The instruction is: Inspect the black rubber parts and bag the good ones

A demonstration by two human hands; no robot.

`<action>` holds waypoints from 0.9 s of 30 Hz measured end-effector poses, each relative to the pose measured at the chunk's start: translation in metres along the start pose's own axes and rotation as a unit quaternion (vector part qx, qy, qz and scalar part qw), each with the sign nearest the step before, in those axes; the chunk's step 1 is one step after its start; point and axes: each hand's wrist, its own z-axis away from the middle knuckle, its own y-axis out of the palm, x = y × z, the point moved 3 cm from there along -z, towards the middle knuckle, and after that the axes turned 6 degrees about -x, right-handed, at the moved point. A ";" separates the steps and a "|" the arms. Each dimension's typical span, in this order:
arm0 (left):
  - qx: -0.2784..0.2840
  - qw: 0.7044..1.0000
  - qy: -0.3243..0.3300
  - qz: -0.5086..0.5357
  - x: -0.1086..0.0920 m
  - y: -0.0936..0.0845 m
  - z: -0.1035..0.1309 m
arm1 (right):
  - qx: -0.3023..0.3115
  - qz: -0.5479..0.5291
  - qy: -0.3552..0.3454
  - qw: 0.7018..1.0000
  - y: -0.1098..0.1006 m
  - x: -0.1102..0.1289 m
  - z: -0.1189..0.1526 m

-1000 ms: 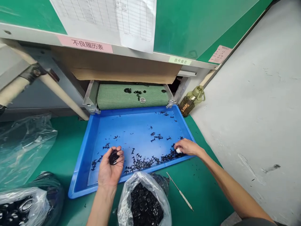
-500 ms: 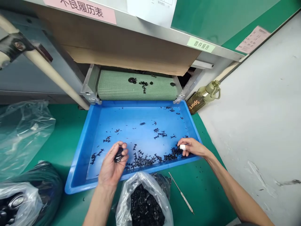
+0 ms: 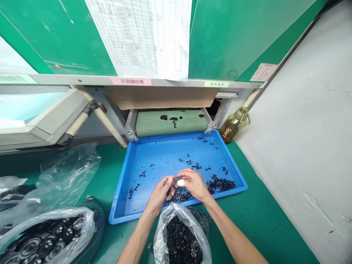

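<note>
Over the near part of the blue tray [image 3: 117,198], my two hands meet. My left hand [image 3: 162,192] is closed round black disc-like parts, mostly hidden by the fingers. Right beside it, my right hand [image 3: 194,182] is closed in a pinch at the left fingertips, a white wrap on one finger; what it pinches is too small to make out. Under and around the hands lie small black scraps [image 3: 220,183], thickest along the tray's near edge. Just below stands an open clear bag [image 3: 161,244] of small black parts [image 3: 183,238].
Behind the tray, a green ribbed conveyor belt [image 3: 154,126] carries a few black pieces. A larger bag of black rings [image 3: 41,245] sits at left, near a loose plastic sheet [image 3: 74,172]. A green bottle [image 3: 233,124] stands by the wall at right.
My right hand has left the scrap pile at the tray's right and come over to my left hand. The camera view has tilted up and turned left.
</note>
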 end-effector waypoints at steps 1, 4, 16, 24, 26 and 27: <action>-0.001 1.000 0.005 -0.008 0.002 -0.001 0.000 | 0.009 0.038 -0.032 0.999 0.009 0.004 -0.001; -0.013 1.000 0.009 -0.023 0.005 -0.005 -0.001 | 0.046 0.145 -0.090 0.984 0.019 0.016 -0.001; -0.058 0.998 0.013 0.003 0.006 -0.009 -0.002 | 0.074 0.366 -0.061 0.926 0.025 0.007 -0.016; -0.113 0.985 0.023 0.129 -0.003 -0.015 -0.002 | 0.066 0.435 0.010 0.898 -0.007 -0.020 -0.094; -0.106 0.982 0.016 0.157 -0.005 -0.015 0.000 | 0.075 0.421 0.018 0.904 -0.003 -0.025 -0.103; -0.105 0.980 0.015 0.169 -0.006 -0.016 0.001 | 0.077 0.407 0.019 0.910 -0.002 -0.027 -0.104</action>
